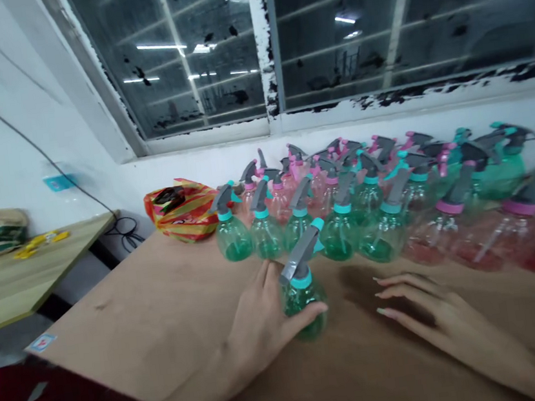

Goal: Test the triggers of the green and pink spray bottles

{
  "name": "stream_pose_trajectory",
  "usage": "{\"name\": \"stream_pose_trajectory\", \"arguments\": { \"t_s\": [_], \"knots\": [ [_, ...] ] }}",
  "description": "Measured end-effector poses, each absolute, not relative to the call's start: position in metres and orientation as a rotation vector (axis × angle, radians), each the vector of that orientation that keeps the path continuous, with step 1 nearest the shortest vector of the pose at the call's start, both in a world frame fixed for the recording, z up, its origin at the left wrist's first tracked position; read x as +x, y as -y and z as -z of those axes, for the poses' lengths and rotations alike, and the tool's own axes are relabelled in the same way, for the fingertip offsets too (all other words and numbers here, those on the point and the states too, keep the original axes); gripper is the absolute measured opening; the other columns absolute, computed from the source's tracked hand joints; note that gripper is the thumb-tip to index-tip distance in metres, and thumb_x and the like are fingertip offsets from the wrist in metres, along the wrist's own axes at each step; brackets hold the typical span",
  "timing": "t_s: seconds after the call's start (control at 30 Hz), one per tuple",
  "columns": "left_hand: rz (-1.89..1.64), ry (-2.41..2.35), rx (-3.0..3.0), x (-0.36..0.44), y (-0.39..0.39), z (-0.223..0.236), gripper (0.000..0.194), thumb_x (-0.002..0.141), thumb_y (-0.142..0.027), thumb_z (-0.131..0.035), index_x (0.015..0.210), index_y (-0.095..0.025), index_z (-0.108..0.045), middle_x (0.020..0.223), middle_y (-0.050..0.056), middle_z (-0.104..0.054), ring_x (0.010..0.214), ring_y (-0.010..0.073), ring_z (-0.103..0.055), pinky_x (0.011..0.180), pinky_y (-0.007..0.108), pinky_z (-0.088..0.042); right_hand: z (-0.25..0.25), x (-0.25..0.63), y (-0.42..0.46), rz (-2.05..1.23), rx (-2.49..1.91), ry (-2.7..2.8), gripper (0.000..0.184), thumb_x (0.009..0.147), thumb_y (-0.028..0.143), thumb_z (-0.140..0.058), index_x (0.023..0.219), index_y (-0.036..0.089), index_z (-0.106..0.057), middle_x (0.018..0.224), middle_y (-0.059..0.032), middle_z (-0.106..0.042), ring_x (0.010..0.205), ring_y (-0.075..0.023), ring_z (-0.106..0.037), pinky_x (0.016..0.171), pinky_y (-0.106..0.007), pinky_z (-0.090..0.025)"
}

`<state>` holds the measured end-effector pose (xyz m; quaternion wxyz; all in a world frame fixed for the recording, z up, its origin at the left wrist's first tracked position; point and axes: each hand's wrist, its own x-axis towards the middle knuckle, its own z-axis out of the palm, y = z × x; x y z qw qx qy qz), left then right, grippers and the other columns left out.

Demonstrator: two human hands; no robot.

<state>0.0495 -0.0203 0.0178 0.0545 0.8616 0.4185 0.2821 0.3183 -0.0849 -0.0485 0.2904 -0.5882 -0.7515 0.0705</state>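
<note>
1. Holding green spray bottle (305, 310) in left hand (265, 321): thumb across near side, other fingers at left/far side; grip clamped on round body, below collar.
2. Bottle place: right of striped bag (183, 211), nearer the wearer. Tabletop contact: cannot tell.
3. Right hand (432, 313): farther right of striped bag, fingers spread, empty, apart from bottle.
4. Materials: clear green globe body, looks plastic; turquoise collar, smooth grey trigger head. Striped bag crinkly, red/yellow. Tabletop (155, 318) flat, brown.
5. Long axis near upright; turquoise nozzle points away from wearer, slightly right, toward green and pink bottles (337, 234) right of striped bag.
</note>
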Motion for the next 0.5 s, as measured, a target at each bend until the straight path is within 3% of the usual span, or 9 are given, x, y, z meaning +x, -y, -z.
{"name": "stream_pose_trajectory", "arguments": {
  "t_s": [0.27,0.4,0.5],
  "knots": [
    [-0.805,-1.248,2.718,0.101,0.02,-0.019,0.065,0.064,-0.072,-0.055,0.099,-0.017,-0.052,0.096,0.011,-0.06,0.093,0.0341,-0.055,0.078,0.054,-0.045,0.046,0.353,0.1,-0.145,-1.637,2.001,0.023,0.086,0.041,-0.047,0.099,0.029,-0.061,0.11,-0.0037,-0.061,0.107,-0.0225,-0.055,0.092,-0.046,-0.043],
    [-0.78,-1.133,2.617,0.101,0.012,-0.024,0.065,0.066,-0.066,-0.059,0.111,-0.02,-0.048,0.107,0.012,-0.056,0.105,0.0356,-0.051,0.086,0.057,-0.041,0.047,0.357,0.102,-0.173,-1.662,1.99,0.024,0.086,0.042,-0.048,0.099,0.028,-0.061,0.112,-0.0035,-0.06,0.108,-0.0214,-0.054,0.093,-0.044,-0.043],
    [-0.748,-0.958,2.36,0.103,0.005,-0.032,0.071,0.07,-0.055,-0.064,0.128,-0.028,-0.033,0.123,0.009,-0.05,0.111,0.0322,-0.049,0.089,0.052,-0.042,0.048,0.358,0.1,-0.195,-1.654,1.992,0.024,0.085,0.043,-0.048,0.1,0.027,-0.061,0.113,-0.0037,-0.06,0.108,-0.0215,-0.054,0.093,-0.044,-0.043]
  ]
}}
